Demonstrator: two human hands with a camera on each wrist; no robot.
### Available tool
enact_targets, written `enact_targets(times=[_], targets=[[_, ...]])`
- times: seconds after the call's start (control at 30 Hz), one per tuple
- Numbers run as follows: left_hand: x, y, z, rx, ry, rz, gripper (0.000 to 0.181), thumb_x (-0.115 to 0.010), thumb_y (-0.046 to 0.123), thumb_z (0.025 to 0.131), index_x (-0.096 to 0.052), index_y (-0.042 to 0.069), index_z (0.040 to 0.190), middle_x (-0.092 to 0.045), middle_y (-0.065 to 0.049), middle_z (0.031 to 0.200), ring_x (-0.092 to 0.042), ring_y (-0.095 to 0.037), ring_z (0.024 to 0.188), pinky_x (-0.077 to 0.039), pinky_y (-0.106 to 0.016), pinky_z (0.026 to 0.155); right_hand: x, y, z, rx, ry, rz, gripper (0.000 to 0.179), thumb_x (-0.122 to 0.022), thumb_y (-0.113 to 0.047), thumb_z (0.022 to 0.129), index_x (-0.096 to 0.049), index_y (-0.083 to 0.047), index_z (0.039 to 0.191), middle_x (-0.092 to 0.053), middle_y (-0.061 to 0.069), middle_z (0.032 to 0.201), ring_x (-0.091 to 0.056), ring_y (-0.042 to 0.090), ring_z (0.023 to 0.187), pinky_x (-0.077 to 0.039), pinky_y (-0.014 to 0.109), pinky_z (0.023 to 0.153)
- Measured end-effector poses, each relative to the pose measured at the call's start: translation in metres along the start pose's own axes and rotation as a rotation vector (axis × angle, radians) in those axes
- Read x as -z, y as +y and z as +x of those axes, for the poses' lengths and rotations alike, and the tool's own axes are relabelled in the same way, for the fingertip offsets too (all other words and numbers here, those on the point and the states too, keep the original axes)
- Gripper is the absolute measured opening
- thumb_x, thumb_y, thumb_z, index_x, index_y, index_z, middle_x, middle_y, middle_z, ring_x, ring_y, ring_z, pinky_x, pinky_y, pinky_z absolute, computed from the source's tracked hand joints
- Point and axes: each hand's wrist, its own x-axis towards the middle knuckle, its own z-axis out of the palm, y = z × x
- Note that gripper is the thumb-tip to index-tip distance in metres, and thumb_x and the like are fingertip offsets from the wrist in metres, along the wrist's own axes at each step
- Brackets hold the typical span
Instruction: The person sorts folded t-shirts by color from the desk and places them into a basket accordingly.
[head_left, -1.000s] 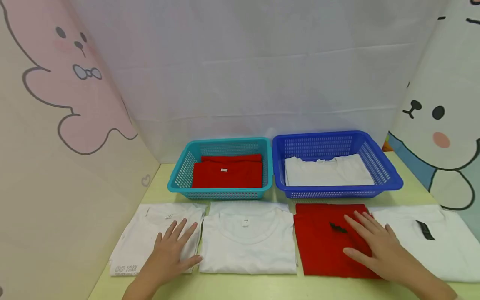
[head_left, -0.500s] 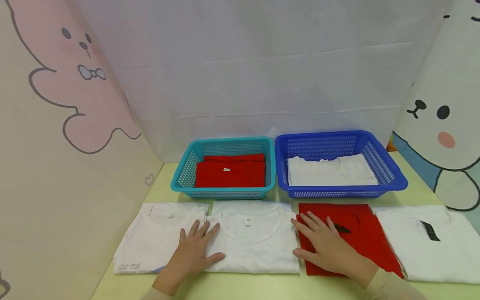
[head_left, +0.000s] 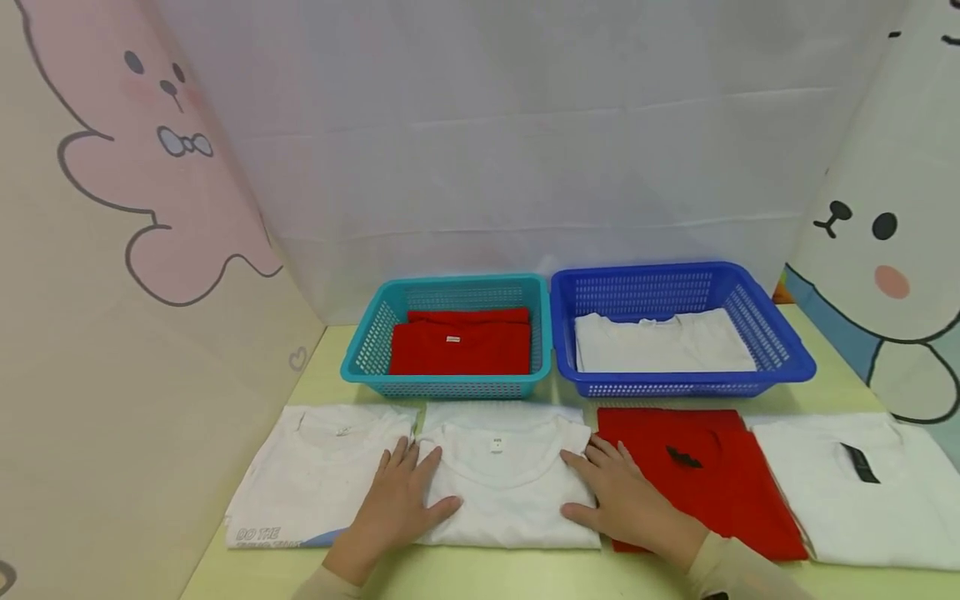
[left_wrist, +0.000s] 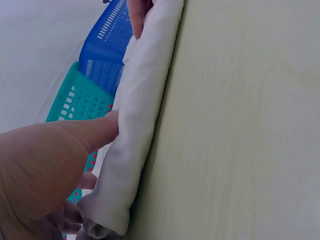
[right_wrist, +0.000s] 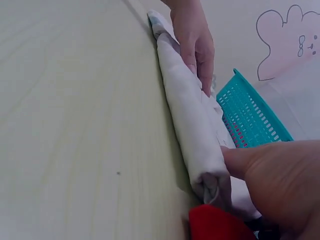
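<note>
Left of the left hand we see a printed white shirt, folded flat. The left hand touches the left edge of the middle white shirt, thumb on top, fingers loose. Past that hand, a teal basket holds red clothes. The middle white shirt lies flat between both hands. The right hand touches its right edge, thumb on top too, fingers loose. We think one hand on each side helps the folds stay neat. We cannot tell if any fingertips tuck under. Past the right hand, a blue basket holds white clothes; maybe each basket has its own color. Right of this hand lie a red shirt, then a black-tagged white shirt.
</note>
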Motion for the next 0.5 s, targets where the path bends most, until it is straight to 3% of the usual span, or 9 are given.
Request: enact_targets(times=[0.1, 0.2, 0.37, 0.43, 0.5], targets=[[0.0, 0.002, 0.005, 0.017, 0.011, -0.091, 0.071, -0.066, 0.053, 0.084, -0.056, 0.004, 0.134, -0.052, -0.026, 0.133, -0.038, -0.045, 0.13, -0.034, -0.058, 0.103, 0.0, -0.004, 0.006, -0.045, 0.026, 0.088, 0.066, -0.075, -0.041, 0.081, -0.055, -0.011, 0.136, -0.049, 0.016, 0.138, -0.039, 0.036, 0.13, -0.034, 0.055, 0.105], [0.003, 0.006, 0.009, 0.075, -0.004, -0.213, 0.064, -0.07, 0.041, 0.084, -0.055, 0.004, 0.134, -0.053, -0.024, 0.131, -0.044, -0.042, 0.125, -0.04, -0.054, 0.099, 0.0, -0.007, 0.012, -0.137, 0.055, 0.239, 0.06, -0.079, -0.033, 0.079, -0.058, -0.014, 0.132, -0.052, 0.014, 0.135, -0.046, 0.032, 0.124, -0.042, 0.052, 0.099], [0.005, 0.005, 0.016, 0.163, 0.019, -0.415, 0.055, -0.074, 0.023, 0.084, -0.056, 0.006, 0.133, -0.056, -0.02, 0.127, -0.05, -0.04, 0.12, -0.04, -0.054, 0.099, 0.0, -0.01, 0.021, -0.305, 0.088, 0.717, 0.053, -0.08, -0.02, 0.079, -0.059, -0.017, 0.128, -0.054, 0.01, 0.13, -0.052, 0.026, 0.112, -0.048, 0.045, 0.093], [0.007, 0.004, 0.018, 0.22, -0.002, -0.554, 0.053, -0.075, 0.018, 0.084, -0.056, 0.008, 0.133, -0.055, -0.019, 0.132, -0.047, -0.04, 0.124, -0.038, -0.054, 0.1, 0.0, -0.009, 0.022, -0.353, 0.049, 0.921, 0.054, -0.078, -0.018, 0.081, -0.056, -0.015, 0.13, -0.053, 0.012, 0.129, -0.055, 0.025, 0.107, -0.051, 0.042, 0.087], [0.01, 0.004, 0.019, 0.29, -0.055, -0.714, 0.054, -0.074, 0.015, 0.084, -0.055, 0.011, 0.135, -0.049, -0.017, 0.14, -0.04, -0.04, 0.13, -0.037, -0.055, 0.101, -0.001, -0.008, 0.023, -0.367, 0.001, 1.06, 0.055, -0.075, -0.017, 0.084, -0.052, -0.011, 0.133, -0.052, 0.014, 0.127, -0.057, 0.025, 0.101, -0.053, 0.039, 0.082]])
